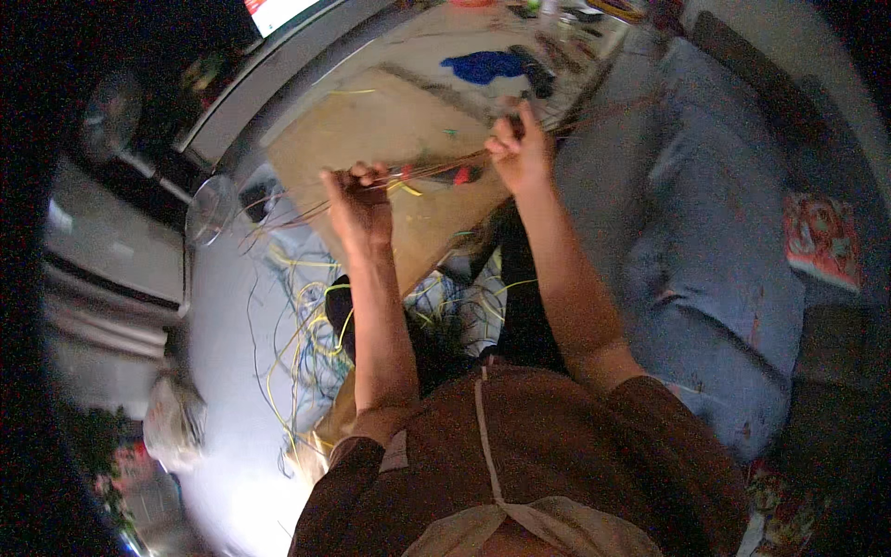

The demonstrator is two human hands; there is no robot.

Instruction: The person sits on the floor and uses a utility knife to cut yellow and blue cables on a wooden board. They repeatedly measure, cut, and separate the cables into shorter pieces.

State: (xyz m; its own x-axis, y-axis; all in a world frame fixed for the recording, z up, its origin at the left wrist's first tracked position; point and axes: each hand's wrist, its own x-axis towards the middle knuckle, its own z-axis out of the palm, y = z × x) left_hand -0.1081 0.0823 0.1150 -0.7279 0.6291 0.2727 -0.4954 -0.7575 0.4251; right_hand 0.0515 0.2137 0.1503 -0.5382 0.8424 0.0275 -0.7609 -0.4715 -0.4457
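Observation:
A loose bundle of thin copper-coloured wires (436, 169) stretches between my two hands. My left hand (360, 209) is closed around it, and the wire ends trail off to the left. My right hand (522, 156) grips the bundle farther right and a little higher, its index finger raised; strands run on past it to the right. Beneath the wires lies a wooden board (399, 116). On it, just under the bundle, is a tool with red parts (467, 174), too blurred to name. A short yellow strip (406, 188) lies beside it.
Tangled yellow and blue wires (306, 320) lie on the floor below the board. A blue cloth-like item (484, 67) and dark small tools sit at the back. Blue fabric (710, 251) spreads on the right, a fan (212, 212) stands left, and a pale bag (174, 422) is lower left.

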